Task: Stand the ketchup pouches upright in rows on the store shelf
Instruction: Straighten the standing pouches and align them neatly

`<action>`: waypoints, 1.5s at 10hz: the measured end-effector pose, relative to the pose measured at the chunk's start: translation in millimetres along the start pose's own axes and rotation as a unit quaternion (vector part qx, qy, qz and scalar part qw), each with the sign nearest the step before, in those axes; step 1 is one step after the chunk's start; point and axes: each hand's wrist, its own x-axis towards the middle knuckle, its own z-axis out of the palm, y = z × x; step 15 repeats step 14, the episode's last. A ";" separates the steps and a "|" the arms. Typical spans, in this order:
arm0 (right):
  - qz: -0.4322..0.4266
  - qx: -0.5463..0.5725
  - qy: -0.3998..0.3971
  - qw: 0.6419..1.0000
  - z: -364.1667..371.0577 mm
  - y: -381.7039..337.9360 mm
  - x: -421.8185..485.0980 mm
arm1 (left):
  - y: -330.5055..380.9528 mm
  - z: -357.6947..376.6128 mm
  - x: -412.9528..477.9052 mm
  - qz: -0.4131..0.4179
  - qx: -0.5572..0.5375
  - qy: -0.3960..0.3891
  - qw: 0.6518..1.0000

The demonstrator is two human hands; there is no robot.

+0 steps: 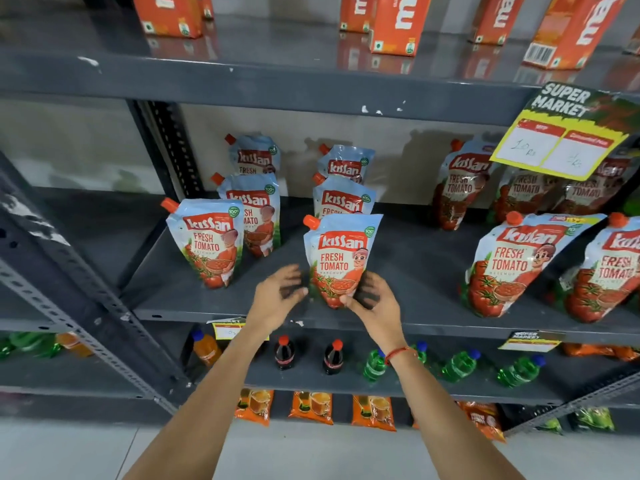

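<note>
There's the right hand (372,303), fingers clamped on the front ketchup pouch (341,258), upright on the shelf (415,268) — left hand (277,294) just beside it, fingers spread, blurred.

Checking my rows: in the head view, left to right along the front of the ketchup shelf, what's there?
left front pouch, left hand, middle front pouch, big front pouch, pouch cut by the frame edge.
</note>
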 end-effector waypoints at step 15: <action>0.056 0.011 -0.142 0.988 160.4 -25.2 9.2 | -73.9 -110.0 4.1 -0.088 -0.074 -0.009 0.993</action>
